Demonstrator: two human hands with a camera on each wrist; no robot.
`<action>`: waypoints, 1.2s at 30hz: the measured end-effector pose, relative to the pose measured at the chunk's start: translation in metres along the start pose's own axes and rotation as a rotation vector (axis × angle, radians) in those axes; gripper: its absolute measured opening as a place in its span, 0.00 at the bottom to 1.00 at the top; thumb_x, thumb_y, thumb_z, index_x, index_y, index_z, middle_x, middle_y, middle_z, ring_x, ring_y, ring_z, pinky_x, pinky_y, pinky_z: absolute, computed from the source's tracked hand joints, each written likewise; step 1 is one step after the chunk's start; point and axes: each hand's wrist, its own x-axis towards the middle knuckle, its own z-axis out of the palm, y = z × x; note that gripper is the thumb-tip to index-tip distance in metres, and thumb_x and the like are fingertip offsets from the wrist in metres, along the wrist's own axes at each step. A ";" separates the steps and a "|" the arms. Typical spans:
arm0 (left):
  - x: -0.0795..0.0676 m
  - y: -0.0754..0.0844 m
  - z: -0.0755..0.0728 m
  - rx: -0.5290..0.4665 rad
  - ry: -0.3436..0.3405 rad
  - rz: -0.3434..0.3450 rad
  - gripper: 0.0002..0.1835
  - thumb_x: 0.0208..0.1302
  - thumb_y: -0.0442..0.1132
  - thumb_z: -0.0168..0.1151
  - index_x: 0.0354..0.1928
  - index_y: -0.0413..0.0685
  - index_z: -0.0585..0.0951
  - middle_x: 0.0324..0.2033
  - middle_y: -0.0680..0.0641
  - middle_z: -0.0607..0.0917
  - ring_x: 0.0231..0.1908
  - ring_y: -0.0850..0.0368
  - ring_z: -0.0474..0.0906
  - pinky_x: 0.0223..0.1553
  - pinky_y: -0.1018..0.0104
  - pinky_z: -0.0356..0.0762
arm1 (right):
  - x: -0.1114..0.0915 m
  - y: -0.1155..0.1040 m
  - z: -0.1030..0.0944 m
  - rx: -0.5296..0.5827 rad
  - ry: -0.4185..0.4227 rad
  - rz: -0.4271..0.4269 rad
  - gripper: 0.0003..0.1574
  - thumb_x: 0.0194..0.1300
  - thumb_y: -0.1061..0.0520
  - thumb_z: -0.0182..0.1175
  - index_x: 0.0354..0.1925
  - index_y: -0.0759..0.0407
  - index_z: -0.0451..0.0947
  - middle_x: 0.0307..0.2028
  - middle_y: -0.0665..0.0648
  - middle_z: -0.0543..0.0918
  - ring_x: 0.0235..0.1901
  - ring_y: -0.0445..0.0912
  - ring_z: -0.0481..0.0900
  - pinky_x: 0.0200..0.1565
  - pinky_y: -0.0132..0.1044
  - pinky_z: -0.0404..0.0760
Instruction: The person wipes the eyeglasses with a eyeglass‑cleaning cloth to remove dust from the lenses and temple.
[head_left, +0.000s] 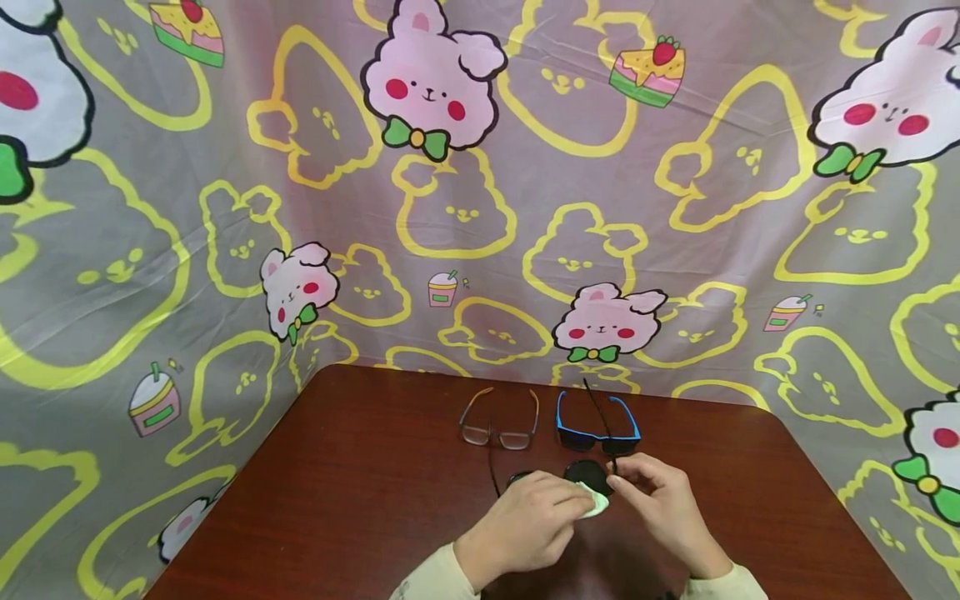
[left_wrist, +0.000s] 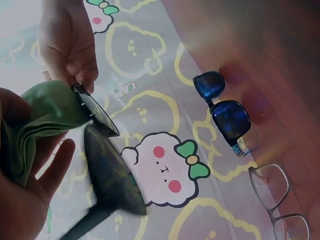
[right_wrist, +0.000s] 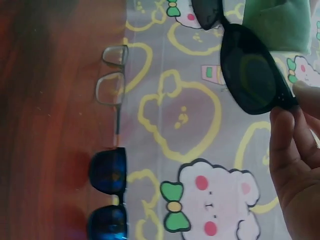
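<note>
Black sunglasses (head_left: 588, 477) are held up over the near part of the table with their temples pointing away. My right hand (head_left: 666, 504) pinches them between thumb and fingers at the hinge corner, as the right wrist view shows on the frame (right_wrist: 250, 70). A folded pale green cloth (head_left: 596, 502) is gripped in my left hand (head_left: 531, 518). In the left wrist view the cloth (left_wrist: 52, 107) lies against the lens nearer my right hand (left_wrist: 70, 45). The other lens is partly hidden behind my left hand in the head view.
Clear-lensed glasses (head_left: 514, 441) and blue-framed sunglasses (head_left: 597, 438) stand side by side farther back on the brown table (head_left: 360, 483), both with temples unfolded. A patterned fabric (head_left: 461, 333) hangs right behind the table and along its sides.
</note>
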 end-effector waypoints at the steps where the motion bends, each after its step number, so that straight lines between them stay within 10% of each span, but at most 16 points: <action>1: 0.000 0.000 -0.001 -0.008 0.021 0.009 0.15 0.51 0.34 0.58 0.42 0.52 0.83 0.42 0.57 0.83 0.46 0.66 0.77 0.50 0.73 0.71 | 0.001 -0.001 -0.001 -0.008 -0.008 -0.010 0.15 0.47 0.80 0.63 0.33 0.68 0.80 0.28 0.60 0.82 0.28 0.36 0.79 0.26 0.27 0.78; 22: 0.000 -0.008 -0.020 -0.054 0.277 -0.036 0.20 0.60 0.31 0.44 0.51 0.43 0.80 0.48 0.49 0.82 0.52 0.59 0.77 0.47 0.72 0.75 | 0.009 -0.016 0.003 -0.124 -0.048 -0.149 0.20 0.43 0.80 0.65 0.34 0.63 0.81 0.29 0.54 0.80 0.20 0.39 0.70 0.21 0.25 0.68; 36: 0.011 -0.016 -0.026 0.035 0.394 -0.126 0.20 0.62 0.30 0.41 0.49 0.40 0.81 0.49 0.46 0.81 0.51 0.54 0.78 0.48 0.66 0.75 | 0.003 0.023 0.003 -0.171 -0.128 -0.169 0.19 0.49 0.72 0.68 0.37 0.52 0.83 0.33 0.45 0.79 0.26 0.34 0.73 0.27 0.23 0.72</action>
